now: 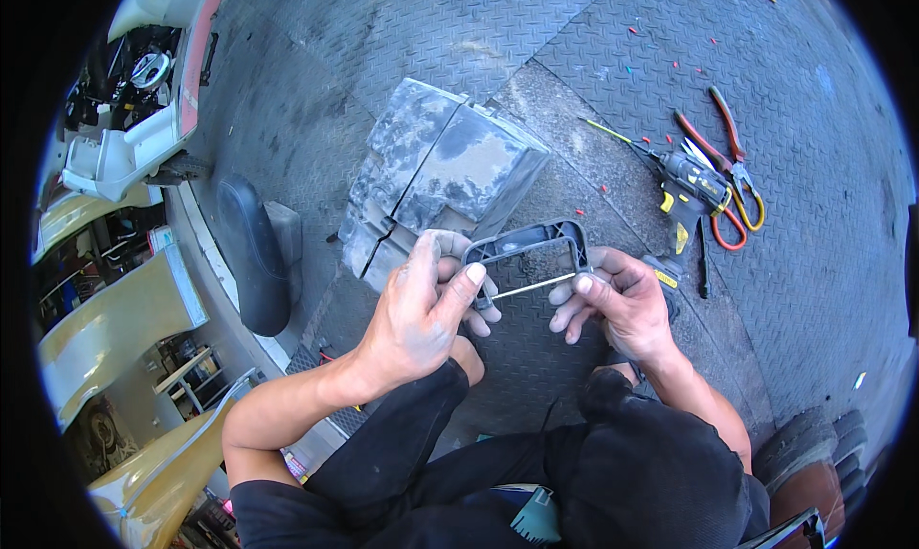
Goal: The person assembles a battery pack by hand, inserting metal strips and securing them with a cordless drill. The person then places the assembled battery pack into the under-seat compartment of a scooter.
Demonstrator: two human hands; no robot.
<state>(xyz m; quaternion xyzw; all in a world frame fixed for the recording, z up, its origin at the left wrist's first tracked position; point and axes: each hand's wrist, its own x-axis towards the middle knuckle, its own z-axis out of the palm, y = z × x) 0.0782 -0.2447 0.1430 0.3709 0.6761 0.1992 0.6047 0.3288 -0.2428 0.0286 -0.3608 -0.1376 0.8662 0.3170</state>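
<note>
My left hand (421,305) grips the left side of a small grey plastic frame (529,244), thumb pressed on its near edge. My right hand (617,300) pinches the frame's right corner and holds a thin metal rod (534,285) that runs across under the frame toward the left hand. Both hands hover above the metal floor, in front of my knees. Just beyond the frame lies a large dusty grey plastic body panel (436,171).
A yellow-and-black cordless drill (687,187) and orange-handled pliers (732,171) lie on the diamond-plate floor (804,291) to the right. A black seat (251,252) sits left, with a white scooter (144,80) and beige panels (115,319) beyond. Tyres (814,453) are at lower right.
</note>
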